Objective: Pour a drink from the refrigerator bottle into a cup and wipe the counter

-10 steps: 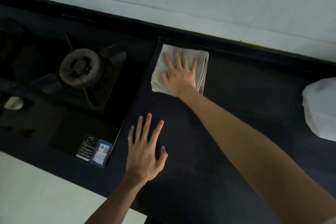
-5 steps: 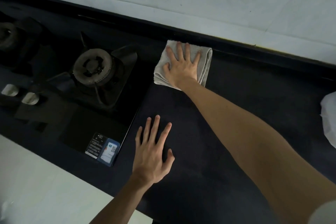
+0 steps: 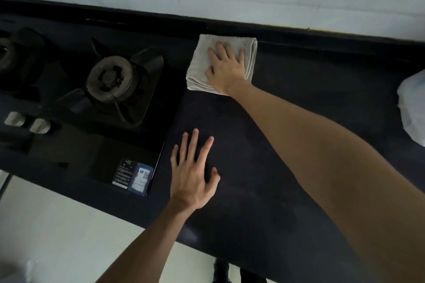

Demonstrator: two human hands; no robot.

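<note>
A folded light grey cloth (image 3: 200, 62) lies on the dark counter (image 3: 264, 179) near the back wall, just right of the stove. My right hand (image 3: 226, 66) presses flat on the cloth with fingers spread, arm stretched across the counter. My left hand (image 3: 193, 172) rests flat and empty on the counter near the front, fingers apart, beside the stove's right edge. No bottle or cup is in view.
A black gas stove (image 3: 96, 103) with a round burner (image 3: 112, 81) fills the left side; two pale knobs (image 3: 27, 122) sit at its front and a sticker (image 3: 134, 176) at its corner. A white plastic bag (image 3: 414, 108) lies at the right edge. White wall tiles run behind.
My right hand has stayed on the cloth near the back wall, with little shift over the counter. The view has drifted left, showing more of the stove. My left hand stays flat.
</note>
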